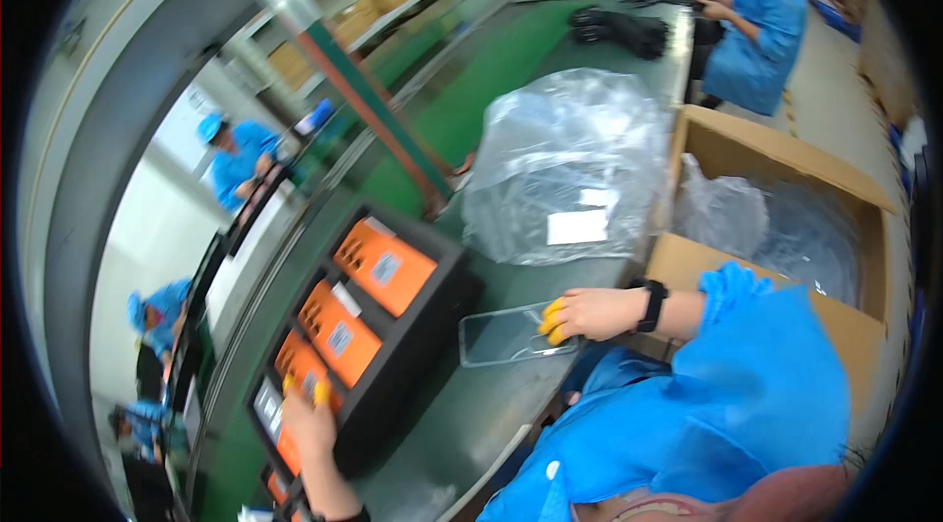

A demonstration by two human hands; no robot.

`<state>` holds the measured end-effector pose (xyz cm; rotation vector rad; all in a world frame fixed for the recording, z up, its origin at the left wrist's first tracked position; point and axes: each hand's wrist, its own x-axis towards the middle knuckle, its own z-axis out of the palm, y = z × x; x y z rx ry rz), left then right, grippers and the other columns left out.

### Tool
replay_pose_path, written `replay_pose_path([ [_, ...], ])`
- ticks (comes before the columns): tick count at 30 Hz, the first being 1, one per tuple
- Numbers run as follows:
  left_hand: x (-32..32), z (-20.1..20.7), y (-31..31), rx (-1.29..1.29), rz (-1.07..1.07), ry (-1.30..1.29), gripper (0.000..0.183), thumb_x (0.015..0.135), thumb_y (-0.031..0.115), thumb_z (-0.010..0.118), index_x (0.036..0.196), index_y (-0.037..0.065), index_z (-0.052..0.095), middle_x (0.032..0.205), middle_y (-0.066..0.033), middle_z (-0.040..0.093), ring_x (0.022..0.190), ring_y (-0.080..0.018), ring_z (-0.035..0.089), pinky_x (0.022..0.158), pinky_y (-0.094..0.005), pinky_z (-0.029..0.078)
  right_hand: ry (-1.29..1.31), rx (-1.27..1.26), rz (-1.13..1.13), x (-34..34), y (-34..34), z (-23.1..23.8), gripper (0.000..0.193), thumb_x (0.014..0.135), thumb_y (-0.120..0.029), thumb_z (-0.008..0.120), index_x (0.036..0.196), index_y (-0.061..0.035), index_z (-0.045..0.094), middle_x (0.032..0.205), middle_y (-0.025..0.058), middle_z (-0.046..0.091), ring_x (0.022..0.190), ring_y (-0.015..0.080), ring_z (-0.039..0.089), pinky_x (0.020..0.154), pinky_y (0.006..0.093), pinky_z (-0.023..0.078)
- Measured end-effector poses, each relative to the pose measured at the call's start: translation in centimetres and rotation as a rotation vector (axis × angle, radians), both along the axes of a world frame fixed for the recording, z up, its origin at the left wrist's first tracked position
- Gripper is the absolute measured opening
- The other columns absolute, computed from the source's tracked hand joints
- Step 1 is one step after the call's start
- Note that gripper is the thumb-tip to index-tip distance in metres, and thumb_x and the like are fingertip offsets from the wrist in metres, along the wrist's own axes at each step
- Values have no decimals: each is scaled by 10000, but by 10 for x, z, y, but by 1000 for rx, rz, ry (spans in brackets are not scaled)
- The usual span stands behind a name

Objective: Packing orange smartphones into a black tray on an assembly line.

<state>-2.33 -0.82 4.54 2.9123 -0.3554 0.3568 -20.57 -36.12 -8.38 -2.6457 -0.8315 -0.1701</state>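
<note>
My right hand (594, 314), with yellow finger covers and a dark wristband, grips one end of a clear phone case (491, 337) over the green bench top. Its fingers close on the end with the camera cutout. My left hand (310, 424), also in yellow finger covers, reaches over a black foam tray (398, 365). Several flat orange packages (339, 333) sit in the tray's slots, with printed labels on them. The left fingertips are apart and rest at the lower edge of one orange package; whether they press on it is hard to see.
A large clear plastic bag (565, 159) with a white label stands beyond the tray. At right is an open cardboard box (776, 144) with clear bags inside. Black cables (619, 31) lie farther along the bench. A slanted post (368, 105) rises behind the tray. Co-workers in blue sit nearby.
</note>
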Motion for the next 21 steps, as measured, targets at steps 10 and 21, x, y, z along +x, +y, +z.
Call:
replay_pose_path([
  [10, 32, 2, 32, -1176, 7, 541, 279, 822, 131, 442, 1082, 31, 457, 925, -88, 550, 841, -193, 549, 727, -301, 440, 172, 23, 183, -18, 7, -1, 359, 648, 12, 511, 1001, -45, 542, 904, 106, 529, 866, 263, 506, 775, 336, 422],
  [21, -99, -21, -17, -1736, -441, 249, 410, 809, 115, 482, 1171, -21, 346, 1049, -136, 511, 937, -223, 536, 816, -348, 435, -39, 779, -84, 23, 138, 39, 455, 795, -238, 542, 1141, 5, 374, 1114, 190, 418, 1006, 334, 450, 854, 363, 380],
])
